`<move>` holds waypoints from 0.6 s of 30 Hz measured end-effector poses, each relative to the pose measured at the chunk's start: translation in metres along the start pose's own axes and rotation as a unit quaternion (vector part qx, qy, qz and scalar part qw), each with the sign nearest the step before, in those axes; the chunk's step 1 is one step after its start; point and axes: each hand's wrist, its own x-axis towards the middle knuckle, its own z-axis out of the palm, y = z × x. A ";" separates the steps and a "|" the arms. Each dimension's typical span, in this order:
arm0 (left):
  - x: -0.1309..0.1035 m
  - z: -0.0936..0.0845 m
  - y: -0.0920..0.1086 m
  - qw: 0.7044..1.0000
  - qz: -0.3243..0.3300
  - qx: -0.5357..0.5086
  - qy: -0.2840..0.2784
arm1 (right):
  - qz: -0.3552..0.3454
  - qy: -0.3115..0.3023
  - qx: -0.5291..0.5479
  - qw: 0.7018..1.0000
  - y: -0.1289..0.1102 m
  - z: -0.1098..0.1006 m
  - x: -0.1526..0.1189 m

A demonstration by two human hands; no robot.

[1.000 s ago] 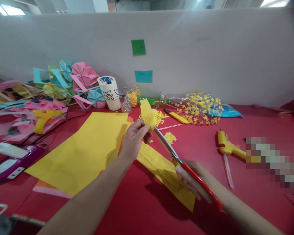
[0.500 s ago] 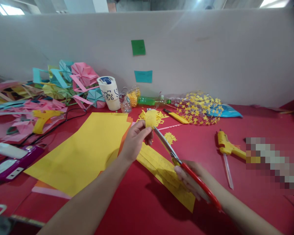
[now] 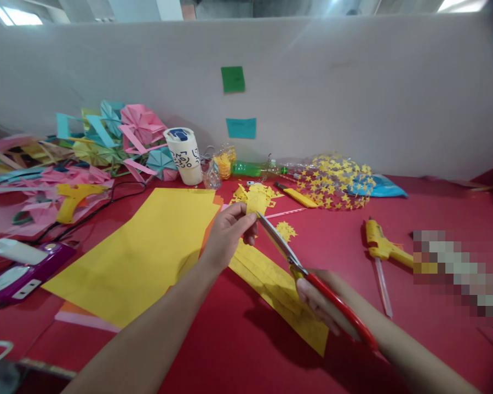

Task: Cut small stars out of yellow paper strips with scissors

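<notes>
In our left hand (image 3: 228, 232) we pinch a yellow strip (image 3: 256, 200), while our right hand (image 3: 322, 298) grips the scissors (image 3: 296, 265), their tips at the strip's lower edge. Below our hands, more strips (image 3: 267, 276) lie on the red counter (image 3: 213, 350), with a yellow sheet (image 3: 148, 246) to the left and small stars (image 3: 286, 231) just beyond. Farther back we see a cup (image 3: 187, 163), a cutter (image 3: 299, 196) and a green bottle (image 3: 246, 168).
</notes>
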 end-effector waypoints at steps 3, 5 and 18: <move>0.000 0.000 0.000 1.000 -0.002 0.002 0.003 | 0.010 0.005 -0.001 1.000 0.001 0.000 0.000; 0.000 0.000 0.000 1.000 -0.004 0.000 0.003 | 0.011 0.005 0.004 1.000 0.000 0.000 0.000; 0.002 -0.004 0.001 1.000 -0.022 -0.021 -0.003 | -0.018 -0.003 -0.034 0.999 0.001 -0.006 -0.004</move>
